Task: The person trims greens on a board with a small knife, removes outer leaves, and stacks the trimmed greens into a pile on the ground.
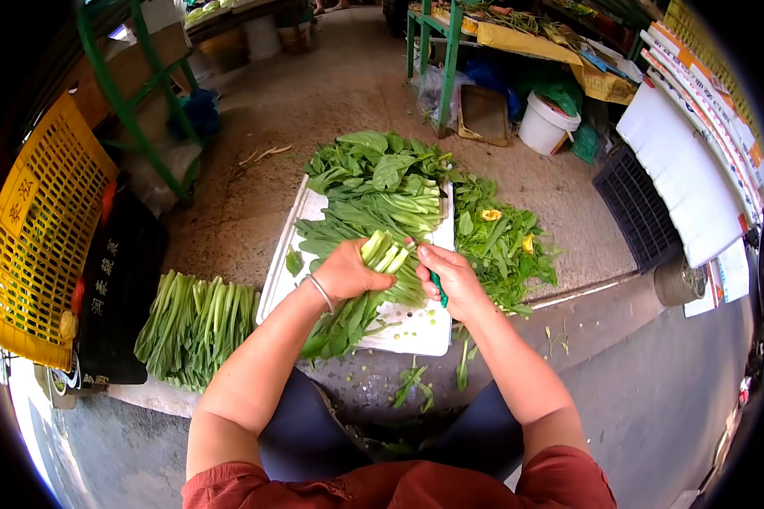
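Probably light, snappable green-stalked leafy bunch (386, 252); best stem-held | left hand (345, 273) clasps it above white board (416, 332) | right hand (452, 276) grips green-handled tool (439, 291)

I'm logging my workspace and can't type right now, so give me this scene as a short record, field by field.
Left hand: grips a bunch of leafy stalks, cut ends upward
Right hand: holds a small green-handled tool beside the bunch; tool type unclear
Work surface: white board, low in front of the person
On board: more leafy greens beyond the hands
Left of board: row of greens
Right of board: loose leaves
Far left: yellow crate
Far right: white bucket
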The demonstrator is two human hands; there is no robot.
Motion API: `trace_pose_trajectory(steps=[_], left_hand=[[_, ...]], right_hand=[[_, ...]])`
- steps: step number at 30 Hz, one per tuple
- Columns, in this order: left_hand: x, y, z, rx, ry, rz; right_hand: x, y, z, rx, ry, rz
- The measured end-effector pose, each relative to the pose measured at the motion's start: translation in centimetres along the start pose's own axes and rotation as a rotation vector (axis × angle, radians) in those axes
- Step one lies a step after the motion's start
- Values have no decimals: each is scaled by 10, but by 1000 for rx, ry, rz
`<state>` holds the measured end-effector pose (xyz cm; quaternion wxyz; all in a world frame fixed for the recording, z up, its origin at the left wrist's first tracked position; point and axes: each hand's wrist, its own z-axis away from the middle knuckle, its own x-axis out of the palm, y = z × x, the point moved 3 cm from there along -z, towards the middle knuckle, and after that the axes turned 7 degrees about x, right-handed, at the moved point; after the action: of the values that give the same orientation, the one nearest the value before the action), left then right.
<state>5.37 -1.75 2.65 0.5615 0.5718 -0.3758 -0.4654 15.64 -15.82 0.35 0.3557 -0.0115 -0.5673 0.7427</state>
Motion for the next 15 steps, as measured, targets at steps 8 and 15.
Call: trace_pose_trajectory(steps=[8,15], left_hand=[[-5,-6,-6,97,-6,-223],[-15,9,-6,100,202,-173]], right_hand=[[-10,2,-8,4,-2,74],[-28,-12,-13,-47,167,277]])
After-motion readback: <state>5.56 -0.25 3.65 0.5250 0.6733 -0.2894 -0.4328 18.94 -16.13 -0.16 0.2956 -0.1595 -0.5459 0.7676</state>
